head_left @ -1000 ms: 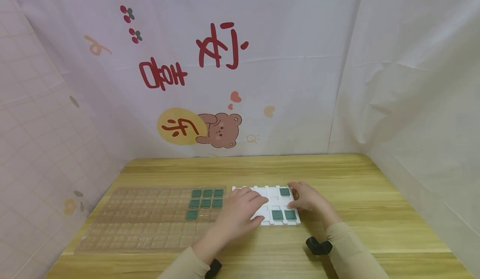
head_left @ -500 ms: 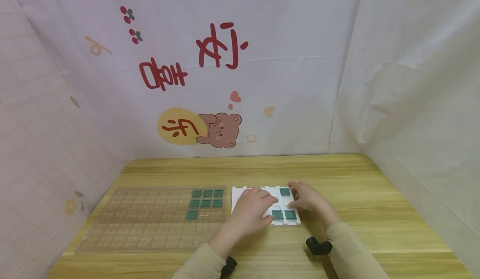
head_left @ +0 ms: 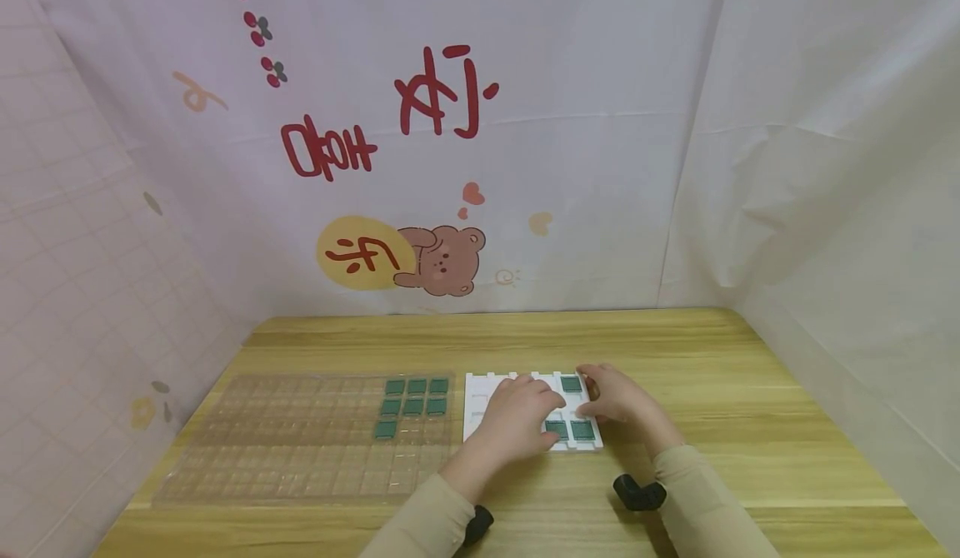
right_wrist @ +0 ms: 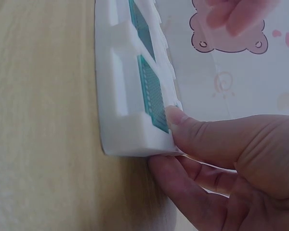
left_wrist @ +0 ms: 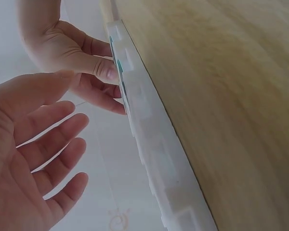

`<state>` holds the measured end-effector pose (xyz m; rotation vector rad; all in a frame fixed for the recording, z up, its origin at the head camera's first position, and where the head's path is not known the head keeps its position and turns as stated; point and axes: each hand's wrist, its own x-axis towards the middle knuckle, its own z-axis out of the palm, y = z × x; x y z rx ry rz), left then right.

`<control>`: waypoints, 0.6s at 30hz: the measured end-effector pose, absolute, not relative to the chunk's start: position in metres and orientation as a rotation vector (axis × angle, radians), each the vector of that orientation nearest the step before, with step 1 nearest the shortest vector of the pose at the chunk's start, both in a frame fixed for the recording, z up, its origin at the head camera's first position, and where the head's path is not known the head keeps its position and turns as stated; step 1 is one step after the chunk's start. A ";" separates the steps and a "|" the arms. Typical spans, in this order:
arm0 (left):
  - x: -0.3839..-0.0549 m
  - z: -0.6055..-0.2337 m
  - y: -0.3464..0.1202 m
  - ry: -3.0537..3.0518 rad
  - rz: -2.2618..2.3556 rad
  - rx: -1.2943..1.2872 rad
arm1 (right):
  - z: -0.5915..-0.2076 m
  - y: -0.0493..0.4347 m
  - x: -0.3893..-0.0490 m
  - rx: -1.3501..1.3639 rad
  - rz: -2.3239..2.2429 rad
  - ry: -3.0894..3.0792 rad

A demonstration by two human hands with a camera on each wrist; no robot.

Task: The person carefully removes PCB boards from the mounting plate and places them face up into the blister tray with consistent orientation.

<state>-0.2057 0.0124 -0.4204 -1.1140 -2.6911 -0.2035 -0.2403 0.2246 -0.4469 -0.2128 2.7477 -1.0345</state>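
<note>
1. Left hand (head_left: 521, 420): over the white tray (head_left: 480, 385), fingers loosely bent, thumb well apart from them; nothing seen between. The left wrist view shows it apart from the tray.
2. Right hand (head_left: 618, 396): clamped on the right end of the white tray, thumb at the upper face beside a green piece, fingers at the end wall.
3. White tray: lies on the bench (head_left: 675, 350), notched along its rim. Green pieces visible, three: a far piece (head_left: 572, 384) at the far right corner; two near pieces (head_left: 582, 430) side by side at the near right. Compartments behind the left hand: contents cannot be told.
4. Clear tray (head_left: 300, 425): just left of the white tray, many-celled. Seven pieces (head_left: 417, 386) toward its far right: two rows of three, then a single one nearer.
5. Step in hand, as judged: transfer of green pieces between the trays, right hand steadying the white one; direction not evident.
6. Next move, as judged: if a piece is to leave the white tray, the left hand needs to lower, pinch one by its edges and lift it straight, the right hand keeping its hold.
</note>
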 end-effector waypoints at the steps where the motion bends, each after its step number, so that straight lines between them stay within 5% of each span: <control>1: -0.207 -0.420 0.014 -2.699 -0.200 -1.113 | -0.447 0.225 -0.241 -0.214 -1.037 2.745; 18: -0.230 -0.424 0.031 -2.831 -0.158 -1.076 | -0.452 0.228 -0.262 -0.223 -1.051 2.740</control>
